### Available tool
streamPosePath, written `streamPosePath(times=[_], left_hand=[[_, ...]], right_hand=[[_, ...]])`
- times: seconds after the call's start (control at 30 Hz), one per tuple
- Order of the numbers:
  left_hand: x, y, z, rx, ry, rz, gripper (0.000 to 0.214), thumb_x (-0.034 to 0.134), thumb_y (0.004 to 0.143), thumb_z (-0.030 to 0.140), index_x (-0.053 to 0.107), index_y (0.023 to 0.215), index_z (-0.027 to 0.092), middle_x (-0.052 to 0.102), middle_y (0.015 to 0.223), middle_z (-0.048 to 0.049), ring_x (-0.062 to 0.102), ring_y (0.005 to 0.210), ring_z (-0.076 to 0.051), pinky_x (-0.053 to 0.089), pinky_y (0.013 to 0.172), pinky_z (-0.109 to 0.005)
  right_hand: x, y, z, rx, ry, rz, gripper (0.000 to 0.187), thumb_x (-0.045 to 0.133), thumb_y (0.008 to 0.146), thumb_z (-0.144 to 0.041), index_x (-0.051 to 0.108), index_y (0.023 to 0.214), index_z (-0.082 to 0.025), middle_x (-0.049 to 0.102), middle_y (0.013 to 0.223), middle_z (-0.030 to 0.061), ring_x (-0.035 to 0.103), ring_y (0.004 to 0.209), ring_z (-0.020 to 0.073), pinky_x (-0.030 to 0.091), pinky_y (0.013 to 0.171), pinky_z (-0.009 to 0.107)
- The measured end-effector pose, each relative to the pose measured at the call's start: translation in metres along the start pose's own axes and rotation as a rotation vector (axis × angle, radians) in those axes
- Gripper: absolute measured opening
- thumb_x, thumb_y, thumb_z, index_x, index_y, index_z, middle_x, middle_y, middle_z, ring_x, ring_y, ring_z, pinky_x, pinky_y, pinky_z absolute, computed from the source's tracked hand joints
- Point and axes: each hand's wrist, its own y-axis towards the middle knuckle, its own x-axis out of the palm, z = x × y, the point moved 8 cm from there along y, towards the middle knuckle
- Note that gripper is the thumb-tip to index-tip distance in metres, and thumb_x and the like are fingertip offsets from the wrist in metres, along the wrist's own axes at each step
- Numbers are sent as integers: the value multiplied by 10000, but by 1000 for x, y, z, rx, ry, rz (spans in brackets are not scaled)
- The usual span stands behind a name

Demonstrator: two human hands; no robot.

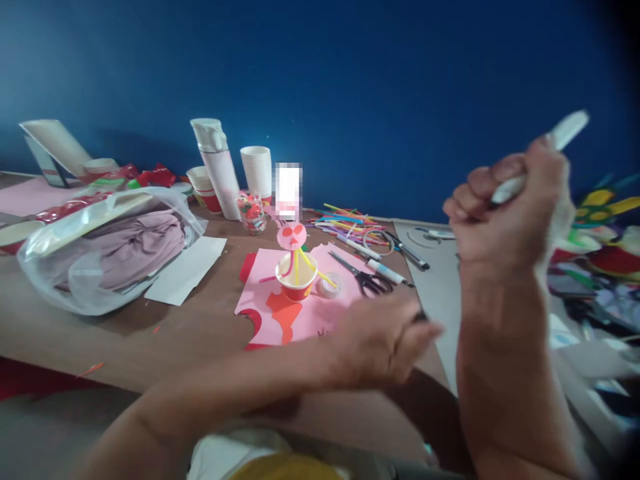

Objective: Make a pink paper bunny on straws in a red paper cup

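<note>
- White marker [550,150] — light, stiff, smooth-barrelled, likely best gripped mid-barrel — is raised at right, clamped in the right hand [505,207] as a fist
- Left hand [380,340], blurred, fingers pinched together on something small and dark, above the pink paper [320,313] near the paper-cup figure [296,270]

the wall [350,67] is deep blue. the desk [150,340] is brown wood. a pink paper sheet [320,313] carries red and orange patches, the paper cup [297,277] is white with a red band (yellow and pink straws inside), and the marker [565,133] is white.
</note>
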Motion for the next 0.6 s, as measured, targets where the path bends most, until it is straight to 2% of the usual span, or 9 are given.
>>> streamPosePath(times=[0.07, 0.13, 0.17, 0.27, 0.4, 0.43, 0.47, 0.5, 0.6], left_hand=[[1, 1, 13, 105, 155, -74, 318, 380, 881, 362, 570, 696, 186, 609, 702, -54, 574, 698, -167, 445, 657, -270], [-2, -1, 24, 193, 231, -143, 315, 352, 886, 305, 582, 725, 162, 625, 748, -72, 579, 735, -163, 448, 702, -269], [-4, -4, 28, 236, 248, -180, 312, 345, 885, 275, 587, 734, 149, 628, 746, -76, 578, 731, -159, 448, 710, -268], [-27, -23, 26, 247, 303, -195, 238, 386, 853, 204, 612, 808, 143, 647, 771, -63, 582, 704, -135, 453, 669, -236], [-119, -62, 1, 94, 482, 258, 232, 405, 844, 208, 635, 829, 185, 662, 768, -33, 571, 643, -127, 441, 597, -234], [-148, -73, -11, 0, 562, 407, 220, 417, 843, 230, 632, 821, 186, 656, 759, -29, 562, 634, -131, 438, 595, -239], [-172, -82, -26, -99, 645, 492, 204, 438, 836, 252, 630, 821, 185, 655, 765, -28, 561, 650, -138, 437, 608, -241], [-192, -87, -40, -171, 712, 523, 194, 465, 823, 278, 632, 826, 179, 656, 790, -30, 565, 683, -147, 439, 633, -242], [-229, -85, -85, -295, 806, 439, 245, 459, 816, 327, 640, 851, 166, 660, 865, -41, 574, 792, -175, 436, 731, -257]], right_hand=[[4, 1, 9, 46, 88, -37, 476, 282, 925, -323, 394, 478, -205, 290, 352, -93, 249, 288, 15, 146, 397, 292], [12, -3, 16, 37, 114, -87, 468, 340, 913, -393, 406, 491, -200, 316, 378, -93, 258, 304, 17, 182, 387, 271], [19, -6, 22, 78, 100, -144, 461, 368, 901, -412, 419, 494, -201, 317, 399, -89, 267, 313, 17, 198, 387, 262], [26, -10, 32, 101, 118, -200, 368, 529, 829, -424, 485, 541, -199, 345, 462, -77, 276, 351, 33, 211, 380, 255], [25, -8, 39, 118, 131, -201, 298, 595, 780, -420, 528, 580, -208, 362, 504, -59, 279, 377, 53, 206, 382, 266], [26, -8, 43, 140, 132, -208, 290, 601, 776, -417, 530, 583, -212, 358, 505, -59, 275, 378, 55, 206, 382, 268], [28, -8, 46, 165, 135, -217, 284, 607, 772, -413, 532, 584, -214, 354, 505, -59, 271, 379, 55, 206, 382, 267], [30, -9, 50, 192, 138, -224, 278, 612, 768, -408, 533, 585, -214, 350, 504, -60, 268, 378, 55, 205, 381, 266], [37, -12, 61, 241, 140, -244, 278, 613, 763, -399, 537, 582, -202, 342, 497, -61, 253, 373, 49, 198, 375, 255]])
